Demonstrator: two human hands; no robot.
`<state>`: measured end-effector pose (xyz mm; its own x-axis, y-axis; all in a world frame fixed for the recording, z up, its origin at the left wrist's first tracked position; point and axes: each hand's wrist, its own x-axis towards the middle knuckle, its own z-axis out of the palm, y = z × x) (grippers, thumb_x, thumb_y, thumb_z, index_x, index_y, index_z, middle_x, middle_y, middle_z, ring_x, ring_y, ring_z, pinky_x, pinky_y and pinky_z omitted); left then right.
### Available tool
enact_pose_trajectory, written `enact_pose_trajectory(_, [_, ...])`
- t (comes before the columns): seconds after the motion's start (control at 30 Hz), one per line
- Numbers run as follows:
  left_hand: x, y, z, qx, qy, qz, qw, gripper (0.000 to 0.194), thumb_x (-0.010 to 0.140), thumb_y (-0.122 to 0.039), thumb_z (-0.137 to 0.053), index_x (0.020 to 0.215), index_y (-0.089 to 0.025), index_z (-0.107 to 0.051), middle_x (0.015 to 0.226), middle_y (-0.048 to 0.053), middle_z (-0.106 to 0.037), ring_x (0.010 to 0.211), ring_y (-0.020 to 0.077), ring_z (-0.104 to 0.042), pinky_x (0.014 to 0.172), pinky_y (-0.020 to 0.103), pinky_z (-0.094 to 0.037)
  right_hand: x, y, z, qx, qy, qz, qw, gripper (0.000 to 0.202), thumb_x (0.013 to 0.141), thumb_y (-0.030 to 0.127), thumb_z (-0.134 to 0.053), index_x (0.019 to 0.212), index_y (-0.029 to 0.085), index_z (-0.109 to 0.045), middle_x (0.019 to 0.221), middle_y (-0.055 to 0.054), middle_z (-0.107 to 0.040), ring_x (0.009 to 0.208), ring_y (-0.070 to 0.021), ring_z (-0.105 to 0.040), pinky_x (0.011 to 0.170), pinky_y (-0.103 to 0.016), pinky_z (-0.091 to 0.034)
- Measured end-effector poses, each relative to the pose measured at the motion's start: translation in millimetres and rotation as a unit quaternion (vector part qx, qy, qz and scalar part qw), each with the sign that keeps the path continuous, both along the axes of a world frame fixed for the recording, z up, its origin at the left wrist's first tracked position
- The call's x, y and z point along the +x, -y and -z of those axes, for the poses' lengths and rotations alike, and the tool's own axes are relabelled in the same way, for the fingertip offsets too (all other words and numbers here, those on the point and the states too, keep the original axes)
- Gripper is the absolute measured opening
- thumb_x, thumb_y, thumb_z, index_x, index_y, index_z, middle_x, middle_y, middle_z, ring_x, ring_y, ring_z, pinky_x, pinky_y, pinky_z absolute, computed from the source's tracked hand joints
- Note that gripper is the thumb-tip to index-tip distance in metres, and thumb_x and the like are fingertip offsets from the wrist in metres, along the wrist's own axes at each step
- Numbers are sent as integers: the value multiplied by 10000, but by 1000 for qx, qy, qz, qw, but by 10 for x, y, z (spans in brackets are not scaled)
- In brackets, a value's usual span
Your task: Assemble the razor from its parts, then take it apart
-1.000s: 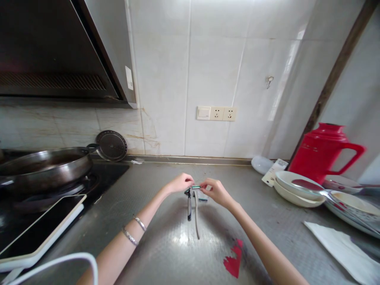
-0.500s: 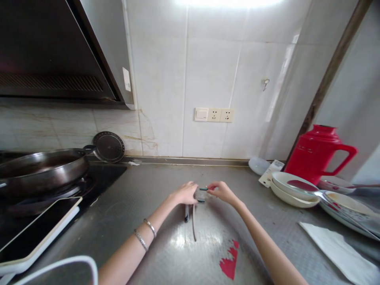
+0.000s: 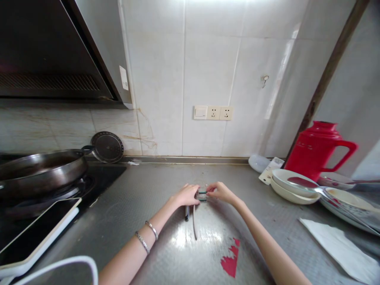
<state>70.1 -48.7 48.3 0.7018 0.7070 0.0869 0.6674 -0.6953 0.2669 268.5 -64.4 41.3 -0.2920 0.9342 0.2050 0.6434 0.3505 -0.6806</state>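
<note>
My left hand (image 3: 188, 195) rests low over the metal counter (image 3: 160, 178), its fingers curled down around small items; what they grip is mostly hidden. Opposite it, my right hand (image 3: 221, 192) pinches the end of a thin dark green piece (image 3: 202, 192). A second dark green piece (image 3: 203, 200) lies just nearer to me, by my left fingertips. Out from under my left hand stick a short black, pen-like object (image 3: 187, 213) and a thin grey-brown strip (image 3: 194, 223). The kind of the green pieces is too small to tell.
Left are a pan (image 3: 44, 168) on the hob and a white-edged tablet-like device (image 3: 38, 235) with a white cable (image 3: 74, 259). Right are a red thermos jug (image 3: 316, 150), stacked bowls (image 3: 293, 192) and white paper (image 3: 338, 245). A torn red patch (image 3: 230, 263) lies in front.
My right hand has shifted very slightly left, toward my left hand. Both hands stay over the same small items; the view has tilted a little.
</note>
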Motion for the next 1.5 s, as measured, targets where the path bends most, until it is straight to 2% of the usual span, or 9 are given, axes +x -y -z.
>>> enact_pose_trajectory(0.2, [-12,-11,16,-5,8,-5,1000,601,636,-424,-665,1146,-180,-462,1097,93,-604,1054,253,-523,958,383,-285,-39,-2,51,0,22,-17,1000,147,628,200,-568,691,150,-691,580,4,-631,545,-113,-543,523,-193,-407])
enact_pose_trajectory(0.4, [-23,0,-3,0,8,1,1000,580,634,-423,-666,1122,-171,-478,1094,100,-605,1040,252,-536,901,341,-339,-68,37,35,3,31,-20,999,164,644,208,-554,714,146,-689,598,-4,-632,546,-117,-541,515,-199,-397])
enact_pose_trajectory(0.7, [-21,-7,2,11,-2,3,1000,527,640,-423,-653,1081,-181,-495,1035,82,-632,987,251,-564,888,353,-351,-81,3,89,2,52,-18,999,190,636,190,-540,736,151,-697,588,-1,-630,540,-111,-540,511,-189,-381])
enact_pose_trajectory(1.0, [-34,-8,13,16,-13,4,1000,591,640,-456,-643,1141,-195,-469,1078,68,-617,1020,242,-551,925,362,-337,-75,-14,103,5,68,-12,998,227,634,217,-558,796,148,-702,633,-13,-651,581,-119,-557,548,-190,-395])
enact_pose_trajectory(1.1, [-38,-14,4,12,1,5,1000,622,640,-464,-642,1171,-194,-464,1155,81,-580,1070,245,-522,949,366,-325,-67,-5,81,5,58,-3,998,230,654,236,-555,807,142,-697,636,-14,-653,580,-119,-556,548,-189,-396])
enact_pose_trajectory(1.2, [-75,-33,-102,26,47,-1,999,556,706,-447,-583,1180,-175,-480,1212,94,-544,1107,233,-496,940,340,-346,-52,-9,60,26,45,3,999,219,691,261,-532,772,137,-694,649,-17,-654,604,-120,-558,570,-189,-396])
enact_pose_trajectory(1.33, [-195,-35,-410,72,137,-34,987,334,790,-345,-484,1038,-146,-589,1059,84,-628,996,191,-552,872,279,-395,-93,1,2,32,38,42,998,243,722,299,-505,688,120,-666,586,-15,-628,558,-109,-542,531,-181,-384])
enact_pose_trajectory(1.43, [-315,8,-624,94,196,-59,974,245,795,-281,-459,905,-153,-637,937,57,-664,888,162,-583,820,251,-412,-224,58,-91,-28,19,75,997,233,731,288,-485,673,116,-630,536,-14,-606,449,-87,-514,444,-166,-367])
enact_pose_trajectory(1.5, [-401,44,-683,88,211,-74,971,233,791,-267,-451,840,-153,-648,867,48,-675,822,151,-592,782,241,-420,-357,121,-161,-88,10,74,993,208,720,279,-491,657,119,-608,510,-15,-598,384,-75,-489,387,-156,-348])
